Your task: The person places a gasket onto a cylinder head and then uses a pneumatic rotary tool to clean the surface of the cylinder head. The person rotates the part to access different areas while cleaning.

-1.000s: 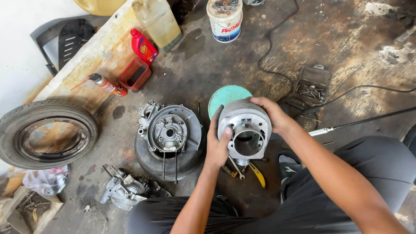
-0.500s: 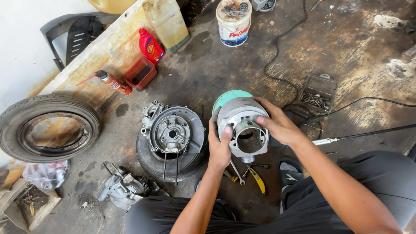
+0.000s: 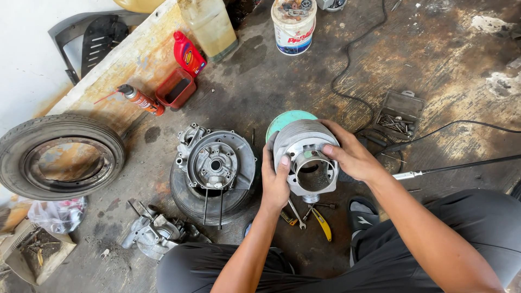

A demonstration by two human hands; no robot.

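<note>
Left hand (image 3: 275, 182) and right hand (image 3: 350, 156) clamped on opposite sides of grey finned cylinder (image 3: 305, 157), held centre frame above floor (image 3: 445, 65). Teal disc (image 3: 285, 119) just behind cylinder. Pliers (image 3: 320, 220) directly below. Engine casing on small tyre (image 3: 214, 173) just left. Loose tyre (image 3: 59, 156) far left. Red bottle (image 3: 188, 52) upper left; white round tub (image 3: 293, 24) top centre.

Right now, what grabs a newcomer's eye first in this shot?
Centre frame, a grey finned engine cylinder is held off the floor between the left hand and right hand, bore facing the camera. Just left of it on the stained concrete, an engine crankcase sits on a small tyre. At the far left lies a bigger tyre on its rim, below a red bottle.
</note>
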